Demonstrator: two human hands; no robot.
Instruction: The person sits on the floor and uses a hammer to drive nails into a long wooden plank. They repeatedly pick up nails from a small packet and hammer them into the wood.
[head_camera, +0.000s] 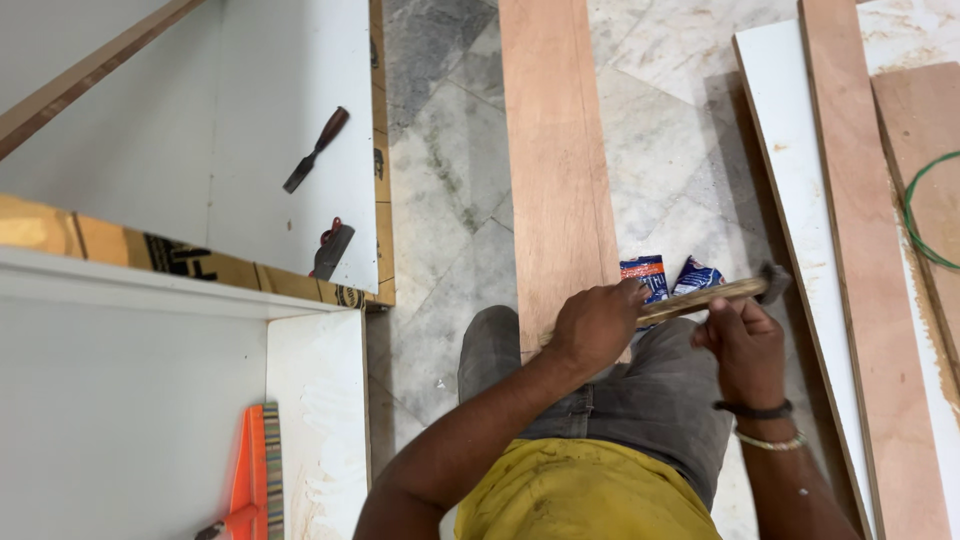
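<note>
My left hand (598, 325) grips the near end of a hammer's wooden handle (700, 298), over the near end of a long brown plywood plank (555, 150) that lies on the marble floor. My right hand (738, 340) touches the same handle further along, close to the dark metal hammer head (774, 281). The hammer lies nearly level across my lap, above my grey trousers (640, 390). Two small blue packets (668, 277) lie on the floor just behind the handle.
A chisel with a dark wooden handle (314, 150) and a second dark tool (331, 248) lie on a white board (250, 120) at the left. An orange-handled tool (252, 478) rests on a white panel at lower left. White and brown boards (850, 250) lean at the right, with a green wire (915, 215).
</note>
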